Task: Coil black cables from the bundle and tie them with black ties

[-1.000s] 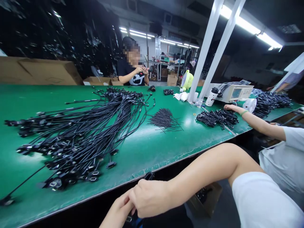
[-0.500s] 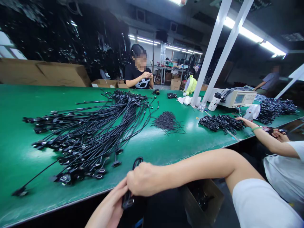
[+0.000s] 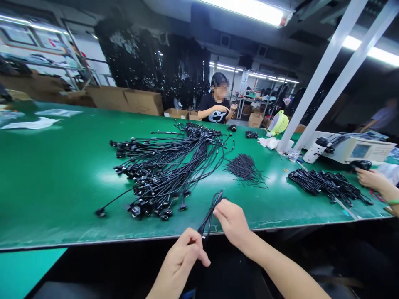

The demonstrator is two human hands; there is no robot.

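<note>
A folded black cable (image 3: 211,212) is held over the front edge of the green table, its loops pointing up and away. My right hand (image 3: 233,222) is closed on its upper right side, fingertips pinching the loops. At the lower end, my left hand (image 3: 186,255) is curled with the fingers bent round; the cable's end goes in behind its knuckles, so the exact grip is partly hidden. Beyond my hands spreads a big pile of black cables (image 3: 174,166) with connectors at the ends. To its right lies a heap of short black ties (image 3: 245,168).
Bundled cables (image 3: 327,185) lie at the right, where a co-worker's hand (image 3: 372,179) reaches in. Behind them stand a white bottle (image 3: 316,150), a tester with a screen (image 3: 364,150) and white posts (image 3: 324,79). Another person (image 3: 215,104) works across the table, near a green fan (image 3: 278,123).
My view has swung left, so the table's contents sit farther right. My hands have risen to the table edge, and the folded cable now shows more fully between them.
</note>
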